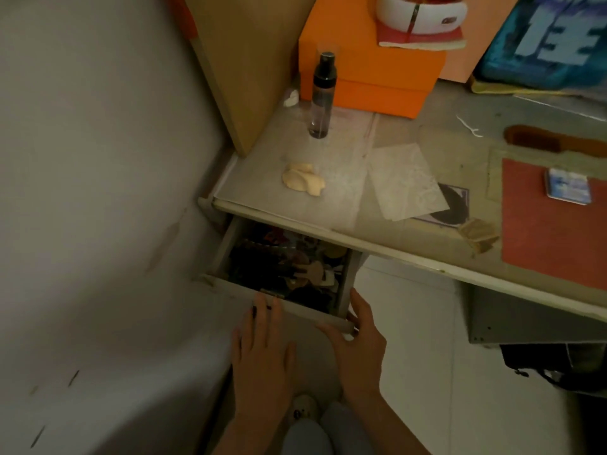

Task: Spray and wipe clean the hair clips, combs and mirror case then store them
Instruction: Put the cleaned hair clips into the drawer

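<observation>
A drawer (pixel 230 287) under the desk's left end stands pulled out, full of dark hair clips and combs (pixel 289 267). My left hand (pixel 262 353) lies flat with straight fingers against the drawer's front panel. My right hand (pixel 358 349) touches the drawer's right front corner, fingers nearly straight. On the desk (pixel 345 159) stand a clear spray bottle (pixel 322 96) with a black pump and a crumpled cream cloth (pixel 303 179). A brown comb (pixel 542 141) lies at the far right. A small blue-and-white case (pixel 568 187) rests on a red mat (pixel 551 244).
An orange box (pixel 371 77) stands behind the bottle, with a white round object on a red book on top. A wall fills the left. A blue bag (pixel 545 41) sits at the back right. A metal cabinet (pixel 525 316) hangs under the desk, white tiled floor below.
</observation>
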Demonstrator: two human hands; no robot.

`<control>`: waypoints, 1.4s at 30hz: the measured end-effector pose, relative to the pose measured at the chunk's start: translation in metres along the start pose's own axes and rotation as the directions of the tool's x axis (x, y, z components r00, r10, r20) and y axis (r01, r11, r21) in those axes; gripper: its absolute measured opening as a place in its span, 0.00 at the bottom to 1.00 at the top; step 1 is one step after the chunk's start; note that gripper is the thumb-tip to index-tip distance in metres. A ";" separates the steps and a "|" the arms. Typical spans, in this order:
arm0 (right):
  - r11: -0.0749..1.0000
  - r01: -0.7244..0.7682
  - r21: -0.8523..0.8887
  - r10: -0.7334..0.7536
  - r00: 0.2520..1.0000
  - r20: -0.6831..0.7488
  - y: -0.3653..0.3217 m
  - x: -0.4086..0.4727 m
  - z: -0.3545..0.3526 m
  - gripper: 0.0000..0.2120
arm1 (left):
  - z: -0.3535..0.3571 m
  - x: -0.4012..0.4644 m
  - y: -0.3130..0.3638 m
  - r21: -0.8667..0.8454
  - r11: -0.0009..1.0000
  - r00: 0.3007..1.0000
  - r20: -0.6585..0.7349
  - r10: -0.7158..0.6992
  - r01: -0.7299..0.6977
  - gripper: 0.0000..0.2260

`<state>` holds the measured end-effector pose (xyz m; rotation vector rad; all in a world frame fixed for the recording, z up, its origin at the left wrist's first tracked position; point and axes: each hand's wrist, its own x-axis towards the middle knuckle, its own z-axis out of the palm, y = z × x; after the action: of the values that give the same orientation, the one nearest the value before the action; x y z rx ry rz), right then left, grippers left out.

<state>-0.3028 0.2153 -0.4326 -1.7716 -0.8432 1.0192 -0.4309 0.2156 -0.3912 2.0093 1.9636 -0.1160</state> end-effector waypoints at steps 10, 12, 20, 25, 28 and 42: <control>0.983 0.157 0.098 -0.135 0.970 -0.205 0.005 0.041 0.017 0.32 | 0.032 0.054 -0.004 -0.009 0.992 0.949 -0.291 0.116 -0.124 0.25; 0.971 0.221 0.092 -0.188 0.943 -0.276 0.005 0.047 0.020 0.31 | 0.041 0.066 -0.004 -0.039 0.984 0.907 -0.396 0.143 -0.172 0.24; 0.946 0.314 0.076 -0.258 0.875 -0.409 0.009 0.056 0.031 0.26 | 0.069 0.078 -0.021 -0.193 0.947 0.880 -0.452 0.146 -0.257 0.28; 0.942 0.335 0.018 -0.303 0.871 -0.386 0.011 0.055 0.031 0.25 | 0.075 0.080 -0.031 -0.032 0.984 0.922 -0.355 0.152 -0.175 0.30; 0.927 0.367 -0.083 -0.372 0.863 -0.342 0.020 0.043 0.029 0.30 | 0.073 0.081 -0.033 0.003 0.985 0.929 -0.333 0.163 -0.172 0.32; 0.359 0.442 -0.822 -0.402 0.868 0.291 0.071 0.028 0.054 0.39 | 0.081 0.094 -0.045 0.048 0.978 0.905 -0.372 0.207 -0.205 0.36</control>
<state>-0.3304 0.2331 -0.5197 -2.1238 -2.0050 0.1965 -0.4571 0.2823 -0.5023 2.3706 1.9392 0.3382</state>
